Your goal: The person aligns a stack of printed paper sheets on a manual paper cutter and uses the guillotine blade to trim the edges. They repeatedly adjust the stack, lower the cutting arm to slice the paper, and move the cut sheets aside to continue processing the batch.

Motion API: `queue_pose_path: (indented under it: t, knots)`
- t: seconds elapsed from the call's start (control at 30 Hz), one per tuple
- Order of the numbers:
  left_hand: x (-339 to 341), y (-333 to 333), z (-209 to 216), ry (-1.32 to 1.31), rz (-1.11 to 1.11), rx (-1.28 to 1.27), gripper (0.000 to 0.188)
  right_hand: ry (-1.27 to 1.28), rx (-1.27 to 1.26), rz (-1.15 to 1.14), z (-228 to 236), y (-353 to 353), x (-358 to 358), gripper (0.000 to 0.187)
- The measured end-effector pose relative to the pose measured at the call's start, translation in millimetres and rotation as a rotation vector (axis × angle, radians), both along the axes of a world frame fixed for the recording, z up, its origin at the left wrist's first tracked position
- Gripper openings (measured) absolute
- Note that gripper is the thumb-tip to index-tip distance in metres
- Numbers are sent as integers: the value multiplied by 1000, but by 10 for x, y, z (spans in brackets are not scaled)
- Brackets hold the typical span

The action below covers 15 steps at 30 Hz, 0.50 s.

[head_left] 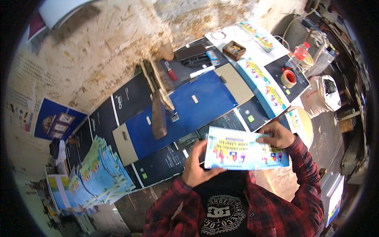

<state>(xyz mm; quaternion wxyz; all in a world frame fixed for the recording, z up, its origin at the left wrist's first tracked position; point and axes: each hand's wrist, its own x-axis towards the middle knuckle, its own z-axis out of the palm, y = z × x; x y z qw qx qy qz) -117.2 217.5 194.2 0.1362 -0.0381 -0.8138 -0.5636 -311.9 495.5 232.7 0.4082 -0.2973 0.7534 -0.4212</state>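
Close to my chest, both hands hold a light-blue printed paper sheet [237, 156] with yellow patches and small coloured figures. My left hand [195, 168] is closed on its left end, thumb along the lower edge and fingers at the side. My right hand [278, 135] pinches the upper right part of the sheet; some fingertips are hidden. Whether it is one sheet or a folded booklet I cannot tell. Beyond it on the table lies a blue board [193, 106] with beige ends. A dark wooden bar [159, 118] on a wooden frame reaches over the board.
Fanned printed booklets [100, 173] are piled at the left table edge. A long row of printed sheets [262, 89] lies at the right, near a wooden box of small pieces [233, 50], tape roll [288, 79] and plastic bottle [298, 55]. A red-handled tool [171, 73] lies behind.
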Motion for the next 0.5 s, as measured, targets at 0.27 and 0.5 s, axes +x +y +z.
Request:
queue_pose_path:
  t: [0.27,0.5]
  knots:
    - [712,-85,-479,-432,405,536,48,193,-15,477,-463,-1345,-363,28]
    - [64,-923,-878,-371,579,966,34,515,275,548,-737,-2799,-961,30]
